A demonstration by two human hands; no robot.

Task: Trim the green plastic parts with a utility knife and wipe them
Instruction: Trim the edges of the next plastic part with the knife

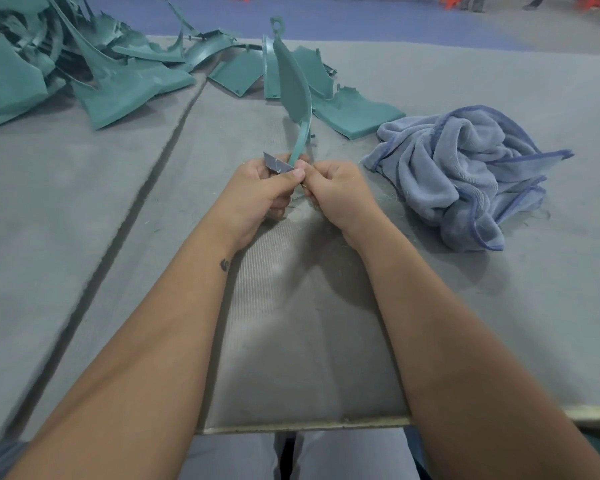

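A long curved green plastic part (293,81) stands nearly upright above my hands, its narrow lower end pinched in my right hand (336,192). My left hand (264,192) grips a small grey knife blade (277,164), whose tip rests against the part's lower stem. Both hands meet at the middle of the table, fingers closed. Thin plastic shavings lie on the cloth under them.
A heap of green plastic parts (84,64) fills the far left, and more green parts (343,109) lie behind the held one. A crumpled blue-grey towel (465,174) sits to the right. The grey cloth-covered table (84,237) has a seam running diagonally on the left.
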